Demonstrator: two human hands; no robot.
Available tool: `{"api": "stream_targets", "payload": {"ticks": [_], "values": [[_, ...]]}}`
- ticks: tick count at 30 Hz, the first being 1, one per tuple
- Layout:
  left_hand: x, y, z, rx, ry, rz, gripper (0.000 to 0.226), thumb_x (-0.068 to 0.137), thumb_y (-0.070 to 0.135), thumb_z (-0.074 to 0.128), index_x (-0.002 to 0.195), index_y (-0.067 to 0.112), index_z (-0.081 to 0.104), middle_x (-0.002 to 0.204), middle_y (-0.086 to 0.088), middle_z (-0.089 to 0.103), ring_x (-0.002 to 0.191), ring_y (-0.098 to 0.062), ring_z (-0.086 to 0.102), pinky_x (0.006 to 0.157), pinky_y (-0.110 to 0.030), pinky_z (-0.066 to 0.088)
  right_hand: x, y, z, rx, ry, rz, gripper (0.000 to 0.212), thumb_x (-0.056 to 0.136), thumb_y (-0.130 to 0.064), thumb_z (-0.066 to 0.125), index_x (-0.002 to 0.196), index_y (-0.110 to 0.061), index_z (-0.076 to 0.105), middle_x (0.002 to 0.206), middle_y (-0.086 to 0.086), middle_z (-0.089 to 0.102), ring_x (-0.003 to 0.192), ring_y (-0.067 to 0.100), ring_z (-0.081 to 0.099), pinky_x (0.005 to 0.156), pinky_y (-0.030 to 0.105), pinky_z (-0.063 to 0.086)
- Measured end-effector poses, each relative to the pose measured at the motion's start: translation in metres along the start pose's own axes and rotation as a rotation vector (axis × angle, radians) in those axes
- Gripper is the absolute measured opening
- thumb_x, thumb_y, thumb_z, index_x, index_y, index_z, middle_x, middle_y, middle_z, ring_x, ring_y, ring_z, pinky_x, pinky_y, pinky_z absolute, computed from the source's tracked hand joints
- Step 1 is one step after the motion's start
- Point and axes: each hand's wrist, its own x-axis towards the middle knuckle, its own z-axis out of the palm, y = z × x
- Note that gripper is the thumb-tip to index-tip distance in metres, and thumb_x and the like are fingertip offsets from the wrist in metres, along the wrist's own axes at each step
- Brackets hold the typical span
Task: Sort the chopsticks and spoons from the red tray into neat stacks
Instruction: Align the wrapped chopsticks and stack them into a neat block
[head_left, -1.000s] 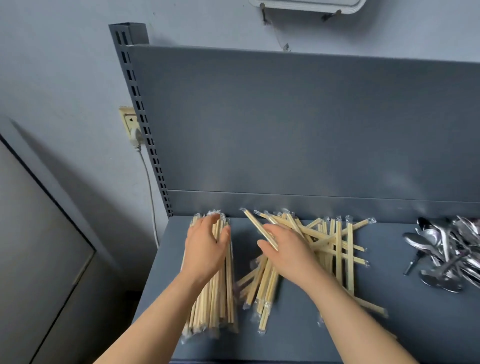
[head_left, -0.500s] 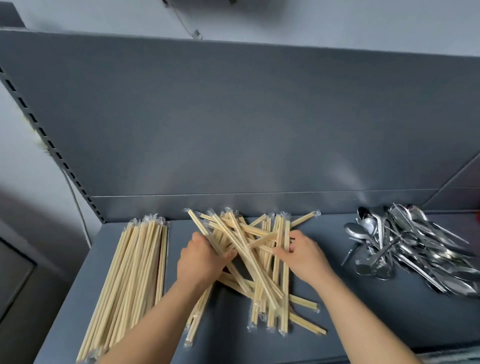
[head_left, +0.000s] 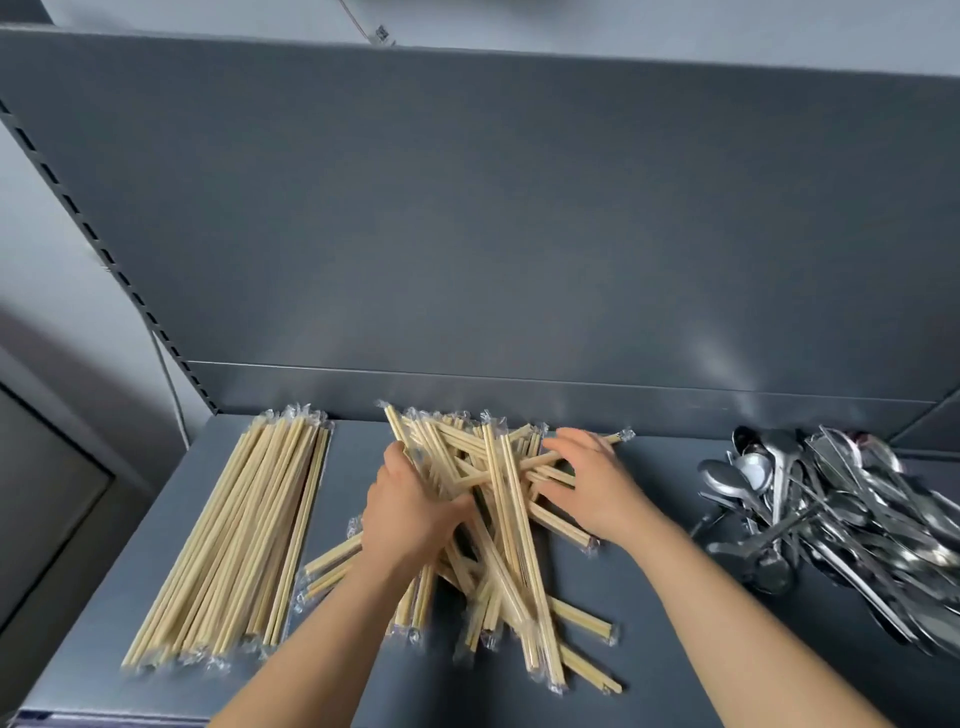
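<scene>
Grey shelf (head_left: 649, 654) carries everything. The left hand (head_left: 410, 512) grips several pale, plastic-wrapped chopsticks in the crisscrossed pile (head_left: 519, 551); the right hand (head_left: 597, 488) rests on it, fingers spread. An aligned stack (head_left: 244, 535) lies left of both hands, jumbled steel spoons (head_left: 831, 519) right.

Bare shelf (head_left: 345, 483) between neat stack (head_left: 244, 540) and jumbled chopsticks (head_left: 498, 519).

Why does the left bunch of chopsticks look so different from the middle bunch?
The left bunch lies neat, its sticks side by side; the middle bunch is a jumble of crossed sticks. No hand touches the left bunch; the middle bunch has the left hand gripping some sticks and the right hand resting on top. Both are pale chopsticks in clear wrappers on the grey shelf.
</scene>
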Motion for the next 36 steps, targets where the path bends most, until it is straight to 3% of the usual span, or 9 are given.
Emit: {"api": "stream_targets", "payload": {"ticks": [4, 8, 10, 14, 17, 22, 26, 30, 36], "values": [[-0.005, 0.003, 0.002, -0.092, -0.007, 0.022, 0.047, 0.071, 0.022, 0.073, 0.105, 0.019, 0.041, 0.104, -0.003, 0.054, 0.081, -0.016, 0.059, 0.066, -0.033, 0.051, 0.008, 0.004, -0.002, -0.044, 0.008, 0.036, 0.033, 0.083, -0.04, 0.069, 0.111, -0.022, 0.069, 0.11, -0.002, 0.061, 0.112, 0.02, 0.052, 0.091, 0.032, 0.044], [-0.007, 0.004, 0.004, -0.119, 0.032, 0.004, 0.054, 0.072, 0.012, 0.071, 0.117, 0.016, 0.041, 0.086, 0.001, 0.061, 0.071, -0.015, 0.063, 0.055, -0.029, 0.051, 0.01, 0.001, -0.008, -0.05, 0.025, 0.092, 0.016, 0.082, -0.044, 0.067, 0.082, -0.028, 0.069, 0.062, -0.012, 0.053, 0.071, 0.015, 0.056, 0.051, 0.024, 0.034], [-0.008, 0.004, 0.007, -0.096, 0.026, -0.02, 0.06, 0.077, 0.012, 0.069, 0.129, 0.009, 0.039, 0.08, 0.005, 0.058, 0.066, -0.011, 0.062, 0.048, -0.024, 0.046, 0.008, 0.001, -0.01, -0.022, -0.003, 0.103, 0.013, 0.083, -0.037, 0.064, 0.079, -0.025, 0.068, 0.063, -0.01, 0.059, 0.072, 0.017, 0.061, 0.053, 0.026, 0.041], [-0.011, 0.007, 0.011, -0.035, 0.01, -0.031, 0.039, 0.083, 0.031, 0.066, 0.114, 0.009, 0.056, 0.081, 0.003, 0.067, 0.061, -0.01, 0.06, 0.05, -0.034, 0.05, -0.003, 0.0, -0.002, 0.097, -0.083, 0.081, 0.022, 0.082, -0.033, 0.055, 0.09, -0.019, 0.07, 0.086, 0.004, 0.073, 0.083, 0.024, 0.068, 0.075, 0.041, 0.057], [-0.011, 0.016, 0.014, -0.042, -0.018, -0.039, 0.053, 0.077, 0.049, 0.074, 0.112, 0.011, 0.06, 0.078, 0.006, 0.064, 0.061, 0.001, 0.055, 0.047, -0.018, 0.035, -0.009, -0.001, 0.008, 0.188, -0.112, 0.035, 0.036, 0.085, -0.038, 0.057, 0.1, -0.007, 0.066, 0.097, 0.016, 0.07, 0.091, 0.032, 0.066, 0.082, 0.045, 0.054], [-0.011, 0.03, 0.024, -0.17, -0.086, -0.091, 0.046, 0.068, 0.048, 0.082, 0.058, 0.018, 0.049, 0.042, 0.009, 0.047, 0.032, -0.001, 0.039, 0.038, -0.014, 0.031, -0.013, -0.005, 0.013, 0.323, -0.179, -0.006, 0.029, 0.092, -0.026, 0.059, 0.068, -0.01, 0.062, 0.057, 0.002, 0.049, 0.05, 0.011, 0.04, 0.055, 0.03, 0.035], [-0.011, 0.038, 0.023, -0.214, -0.087, -0.142, 0.044, 0.067, 0.034, 0.087, 0.073, 0.023, 0.045, 0.068, 0.003, 0.064, 0.056, -0.009, 0.063, 0.045, -0.023, 0.047, -0.017, -0.002, 0.01, 0.435, -0.255, 0.006, 0.019, 0.094, -0.028, 0.06, 0.093, -0.014, 0.073, 0.068, -0.001, 0.062, 0.053, 0.004, 0.047, 0.057, 0.026, 0.038], [-0.015, 0.038, 0.027, -0.381, -0.131, -0.187, 0.029, 0.079, 0.02, 0.076, 0.095, 0.012, 0.054, 0.081, -0.012, 0.072, 0.067, -0.025, 0.072, 0.067, -0.045, 0.06, -0.022, 0.001, 0.014, 0.556, -0.251, 0.061, 0.031, 0.091, -0.028, 0.065, 0.121, -0.022, 0.068, 0.112, -0.005, 0.071, 0.1, 0.011, 0.064, 0.093, 0.029, 0.048], [-0.02, 0.038, 0.028, -0.534, -0.216, -0.163, 0.021, 0.092, 0.026, 0.063, 0.102, 0.008, 0.059, 0.091, -0.019, 0.071, 0.084, -0.035, 0.07, 0.078, -0.051, 0.058, -0.027, -0.009, 0.014, 0.683, -0.265, -0.031, 0.014, 0.093, -0.02, 0.063, 0.096, -0.025, 0.076, 0.087, 0.003, 0.076, 0.076, 0.011, 0.07, 0.07, 0.021, 0.055]]}}
